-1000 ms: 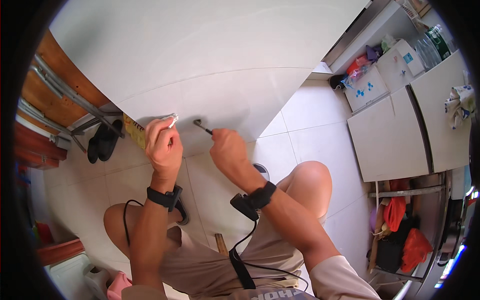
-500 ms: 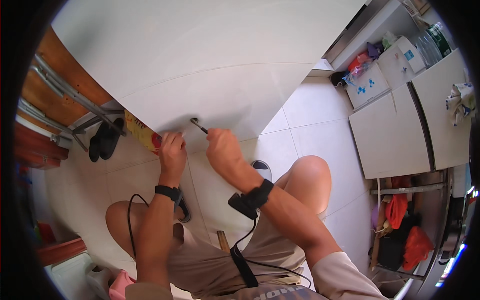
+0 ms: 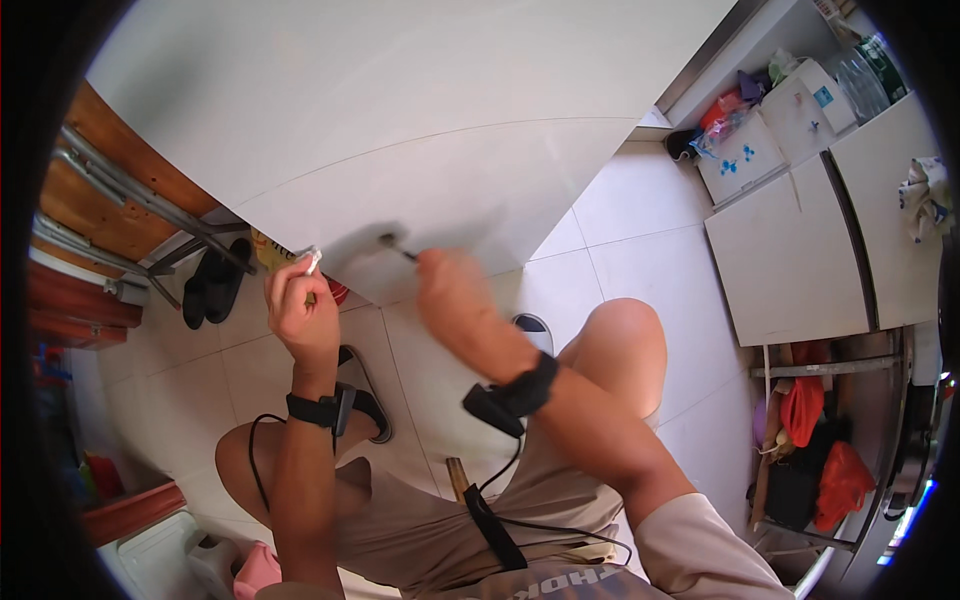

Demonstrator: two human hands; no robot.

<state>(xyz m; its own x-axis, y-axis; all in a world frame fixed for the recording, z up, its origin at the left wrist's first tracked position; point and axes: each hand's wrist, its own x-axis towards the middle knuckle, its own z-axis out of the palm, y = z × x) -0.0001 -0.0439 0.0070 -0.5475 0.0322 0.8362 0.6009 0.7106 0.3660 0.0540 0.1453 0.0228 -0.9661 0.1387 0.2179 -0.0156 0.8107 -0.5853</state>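
In front of me is a large white panel (image 3: 420,90) with a thin curved seam across it. My right hand (image 3: 460,300), slightly blurred, is closed round a small tool with a dark handle and a short metal-looking head (image 3: 400,246). The head is at the panel's lower part, a dark shadow beside it; whether it touches is unclear. At the panel's lower left edge, my left hand (image 3: 303,312) pinches a small white piece (image 3: 313,261) between thumb and fingers. Its exact kind does not show.
Dark shoes (image 3: 216,284) and folded metal chair legs (image 3: 150,195) are at the left. A yellow and red package (image 3: 268,250) is partly hidden behind the panel. White cabinets (image 3: 790,265) stand at the right, above a shelf with red bags (image 3: 842,490). Black cables hang from both wrist straps.
My left hand has moved left and slightly up, away from the tool, bringing the small white piece into clearer view. My right hand stays almost in place with the tool, now blurred.
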